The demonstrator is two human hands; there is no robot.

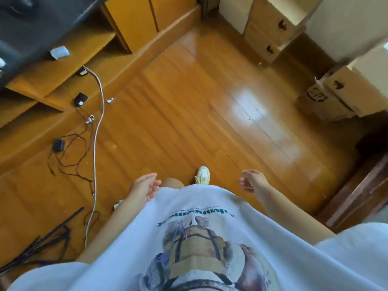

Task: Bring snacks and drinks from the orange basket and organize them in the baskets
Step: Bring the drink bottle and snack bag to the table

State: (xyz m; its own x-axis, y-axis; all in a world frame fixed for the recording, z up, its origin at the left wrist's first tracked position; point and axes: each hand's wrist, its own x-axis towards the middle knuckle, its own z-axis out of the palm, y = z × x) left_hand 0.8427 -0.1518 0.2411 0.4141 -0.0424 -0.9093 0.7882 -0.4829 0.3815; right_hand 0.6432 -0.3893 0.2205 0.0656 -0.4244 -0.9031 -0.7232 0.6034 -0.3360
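While I'm on my feet looking straight down, both hands are free: my left hand [144, 186] hangs by my hip with the fingers relaxed and nearly straight, holding nothing, and my right hand [251, 181] floats out to the side, fingers loosely curled around empty air. My shoe [202, 174] pokes out past the hem of my shirt [189, 238] onto the wood floor [189, 114].

No orange basket in sight, no snacks, no drinks, none of the sorting baskets either. So I reckon this is the walking leg of the job, on the way to fetch or between loads; I can't tell which.

Watch the left side: a white cable [98, 114] snakes down from the cabinet [88, 66], with thin black wires [71, 152] tangled beside it and dark rods [42, 244] lying lower down. Those could snag a foot, so I'd keep my path on the bare boards down the middle. Cardboard boxes [336, 89] stack up on the right, well apart from me.

Best move, I judge: lift my head, find the orange basket before committing to a direction, and keep both hands loose like this so they're ready to grab.
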